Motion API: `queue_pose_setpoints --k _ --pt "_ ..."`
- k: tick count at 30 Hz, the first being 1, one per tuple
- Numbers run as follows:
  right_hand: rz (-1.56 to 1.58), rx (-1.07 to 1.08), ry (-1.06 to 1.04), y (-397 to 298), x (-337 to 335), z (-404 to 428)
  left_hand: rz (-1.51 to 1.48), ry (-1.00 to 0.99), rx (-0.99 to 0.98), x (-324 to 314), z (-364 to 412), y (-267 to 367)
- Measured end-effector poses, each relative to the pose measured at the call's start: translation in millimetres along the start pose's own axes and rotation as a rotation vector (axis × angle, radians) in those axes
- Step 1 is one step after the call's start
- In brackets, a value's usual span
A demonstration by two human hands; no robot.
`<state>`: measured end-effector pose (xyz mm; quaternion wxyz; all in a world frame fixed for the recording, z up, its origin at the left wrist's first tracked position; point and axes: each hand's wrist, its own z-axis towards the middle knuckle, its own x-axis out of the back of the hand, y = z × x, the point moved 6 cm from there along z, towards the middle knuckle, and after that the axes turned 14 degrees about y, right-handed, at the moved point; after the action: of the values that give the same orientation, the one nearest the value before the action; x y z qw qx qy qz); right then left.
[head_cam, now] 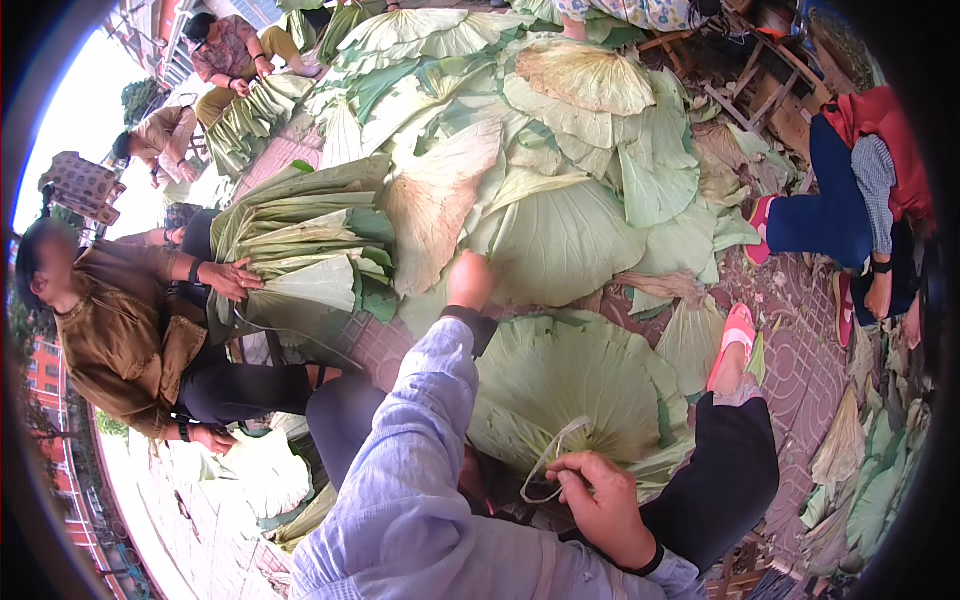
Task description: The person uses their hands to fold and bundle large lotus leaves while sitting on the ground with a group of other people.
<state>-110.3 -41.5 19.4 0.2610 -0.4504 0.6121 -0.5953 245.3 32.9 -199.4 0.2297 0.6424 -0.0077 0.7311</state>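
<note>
My left hand (471, 281) reaches forward to the near edge of a broad heap of large green lotus leaves (562, 240). Its fingers are bent and blurred, so whether they pinch a leaf cannot be made out. A brownish dried leaf (442, 202) lies just beyond it on the left. Close to my body, my right hand (600, 499) has a looped white cord (534, 480) at its thumb and fingers. Beneath the cord, a stack of round lotus leaves (570, 375) fans out between my knees, its near part hidden by that hand.
At left, a person in a brown top (127, 322) sits with a folded leaf bundle (307, 247). Other people sit further back with another leaf bundle (255, 124). A person in red (870, 127) is at right, near a wooden stool (772, 82). Leaf scraps litter the brick paving (806, 360).
</note>
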Motion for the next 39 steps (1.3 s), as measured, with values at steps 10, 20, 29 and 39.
queue_pose_setpoints --k 10,20,29,39 --pt "-0.033 0.049 -0.07 -9 -18 -13 -0.266 -0.17 -0.211 14 -93 111" --pt "-0.081 0.113 -0.061 -1 -16 -6 -0.946 -0.418 -0.54 51 -187 226" --pt "-0.098 0.064 -0.043 -4 -10 3 -1.2 -0.67 -0.374 59 -175 239" --pt "-0.105 0.111 -0.032 3 -11 3 -0.118 -0.252 -0.378 -13 -85 122"
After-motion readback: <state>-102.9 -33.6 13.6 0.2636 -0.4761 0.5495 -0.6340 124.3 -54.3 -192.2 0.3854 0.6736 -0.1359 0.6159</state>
